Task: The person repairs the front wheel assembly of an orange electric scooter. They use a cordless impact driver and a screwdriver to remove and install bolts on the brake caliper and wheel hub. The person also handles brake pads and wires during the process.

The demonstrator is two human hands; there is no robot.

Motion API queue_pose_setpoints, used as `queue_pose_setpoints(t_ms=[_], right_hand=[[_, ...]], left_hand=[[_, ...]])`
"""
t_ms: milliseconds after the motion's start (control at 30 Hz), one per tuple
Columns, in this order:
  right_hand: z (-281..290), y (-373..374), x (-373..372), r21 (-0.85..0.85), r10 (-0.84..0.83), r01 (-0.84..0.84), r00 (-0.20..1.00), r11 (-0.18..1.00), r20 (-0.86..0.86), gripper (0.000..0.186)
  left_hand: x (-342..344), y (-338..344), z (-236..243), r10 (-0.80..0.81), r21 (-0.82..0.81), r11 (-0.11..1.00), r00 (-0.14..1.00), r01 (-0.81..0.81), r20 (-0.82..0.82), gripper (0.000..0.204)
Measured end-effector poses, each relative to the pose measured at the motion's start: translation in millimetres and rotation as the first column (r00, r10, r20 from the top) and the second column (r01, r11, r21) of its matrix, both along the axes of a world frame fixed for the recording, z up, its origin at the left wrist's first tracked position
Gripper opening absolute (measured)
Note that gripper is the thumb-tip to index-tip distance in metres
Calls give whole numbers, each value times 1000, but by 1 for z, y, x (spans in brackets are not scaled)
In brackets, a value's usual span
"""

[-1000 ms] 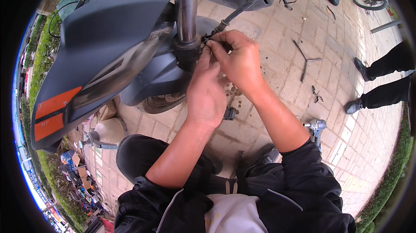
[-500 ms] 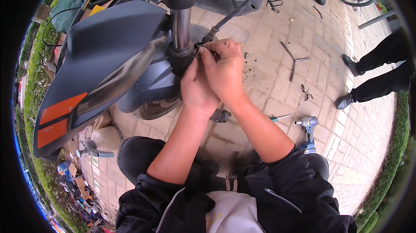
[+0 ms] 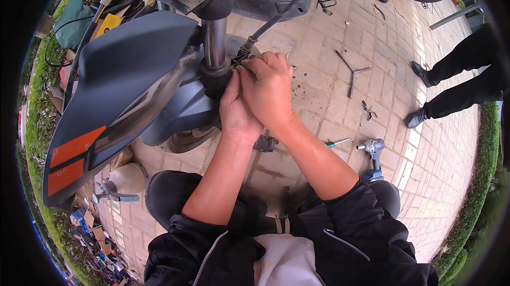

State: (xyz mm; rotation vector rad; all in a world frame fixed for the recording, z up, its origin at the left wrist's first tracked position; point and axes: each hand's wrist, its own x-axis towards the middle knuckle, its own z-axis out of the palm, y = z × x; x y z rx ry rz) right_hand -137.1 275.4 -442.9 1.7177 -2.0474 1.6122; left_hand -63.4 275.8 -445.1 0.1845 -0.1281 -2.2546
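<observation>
Both hands meet beside the lower end of the motorbike's fork tube, just under a black cable with a ribbed dark end. My right hand lies over the left, its thumb and fingers pinched together at the cable's end. Palm turned up, my left hand is partly covered by the right, with its fingers closed near the fork. Whatever sits between the fingertips is hidden. To the left are the dark grey body panel with orange patches and the front mudguard.
On the paving lie a dark metal part, a screwdriver, a blue-grey cordless impact wrench and a Y-shaped socket wrench. A person's dark-trousered legs stand at right. A beige rounded container is left of my knee.
The view has shifted a little, so the paving and tools sit slightly further left. My right hand's fingers have curled in more at the cable's end; both hands stay at the fork.
</observation>
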Motion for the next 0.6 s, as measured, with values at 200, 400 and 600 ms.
queue_pose_setpoints(t_ms=[200,400,600], right_hand=[[13,4,-2,87,10,-4,998,996,-62,10],[12,1,-5,29,6,-6,1000,1000,-12,7],[13,-2,-3,58,-2,2,1000,998,-14,7]], left_hand=[[-1,0,2,24,71,997,1000,-24,2,40],[-3,-1,3,47,103,993,997,-53,58,41],[0,-2,1,18,17,1000,995,-17,-97,39]])
